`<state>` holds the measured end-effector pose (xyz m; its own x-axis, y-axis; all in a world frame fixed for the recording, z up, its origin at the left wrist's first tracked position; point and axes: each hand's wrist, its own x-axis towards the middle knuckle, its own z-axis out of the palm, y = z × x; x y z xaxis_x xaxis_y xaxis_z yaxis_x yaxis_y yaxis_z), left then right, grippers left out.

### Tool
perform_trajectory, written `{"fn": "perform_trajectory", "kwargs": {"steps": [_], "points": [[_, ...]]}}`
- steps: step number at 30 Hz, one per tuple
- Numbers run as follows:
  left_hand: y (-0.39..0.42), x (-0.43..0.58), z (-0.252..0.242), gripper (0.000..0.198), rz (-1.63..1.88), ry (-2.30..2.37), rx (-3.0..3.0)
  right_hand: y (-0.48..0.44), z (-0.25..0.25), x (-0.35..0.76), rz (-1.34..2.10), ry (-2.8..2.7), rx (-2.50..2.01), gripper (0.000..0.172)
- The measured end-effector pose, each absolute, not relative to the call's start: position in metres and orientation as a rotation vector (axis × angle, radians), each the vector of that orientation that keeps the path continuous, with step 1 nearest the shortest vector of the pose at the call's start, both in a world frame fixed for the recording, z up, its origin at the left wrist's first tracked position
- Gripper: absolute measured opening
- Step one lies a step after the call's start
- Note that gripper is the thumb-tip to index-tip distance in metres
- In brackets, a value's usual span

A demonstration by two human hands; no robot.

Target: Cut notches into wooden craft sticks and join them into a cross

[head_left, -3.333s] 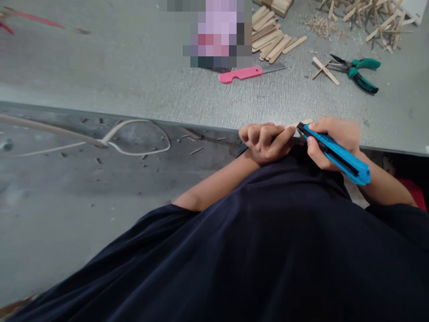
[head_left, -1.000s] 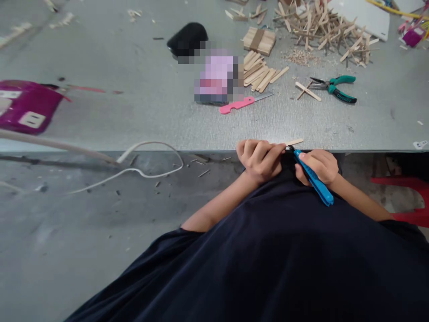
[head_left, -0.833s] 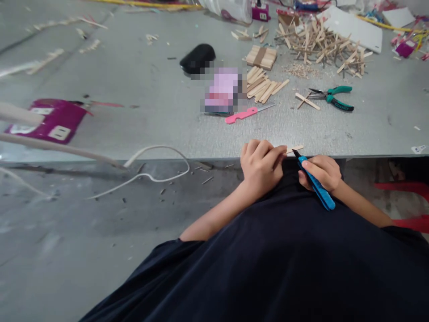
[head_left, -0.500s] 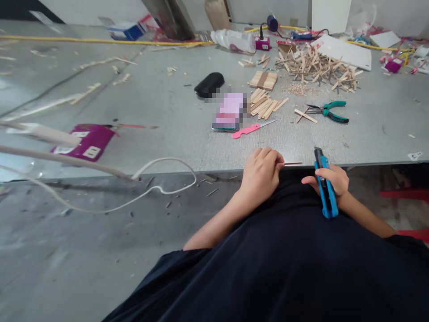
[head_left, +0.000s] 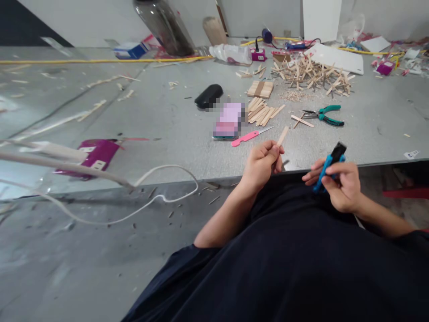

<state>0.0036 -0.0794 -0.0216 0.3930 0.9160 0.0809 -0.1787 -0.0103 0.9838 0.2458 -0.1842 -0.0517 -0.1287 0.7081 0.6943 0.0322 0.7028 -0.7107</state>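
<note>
My left hand pinches a flat wooden popsicle stick between thumb and fingers, just over the table's front edge. The stick points up and away to the right. In my right hand is a blue and black utility knife, tilted with its black end away from me; whether a blade is out I cannot tell. Beyond my hands lie a pink-handled craft knife, a loose pile of popsicle sticks and teal-handled needle-nose pliers beside two crossed sticks.
Further back are a banded stick bundle, a heap of cut sticks, a black case and a phone. A clear bottle lies near the wall. At left, a white cable loops past the table edge.
My left hand has turned, raising the popsicle stick from level to pointing up and away. My right hand has rotated the utility knife and shifted slightly right.
</note>
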Motion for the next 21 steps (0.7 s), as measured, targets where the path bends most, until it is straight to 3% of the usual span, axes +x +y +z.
{"fn": "perform_trajectory", "kwargs": {"steps": [3,6,12,17,21], "points": [[-0.073,0.016,-0.02,0.043,1.063,0.653,1.173,-0.109,-0.029,0.256,0.413,-1.728,-0.496,0.073],[-0.065,0.028,-0.02,0.045,1.115,0.569,1.102,-0.036,-0.012,0.269,0.296,-1.826,-0.597,0.084],[-0.06,0.037,-0.032,0.047,1.202,0.566,1.104,0.028,-0.028,0.278,0.277,-2.012,-0.754,0.043],[-0.063,0.036,-0.037,0.055,1.203,0.546,1.151,0.029,-0.041,0.278,0.365,-2.094,-0.816,0.039],[-0.063,0.035,-0.036,0.059,1.174,0.521,1.18,0.017,-0.034,0.273,0.324,-2.3,-0.905,0.047]]}}
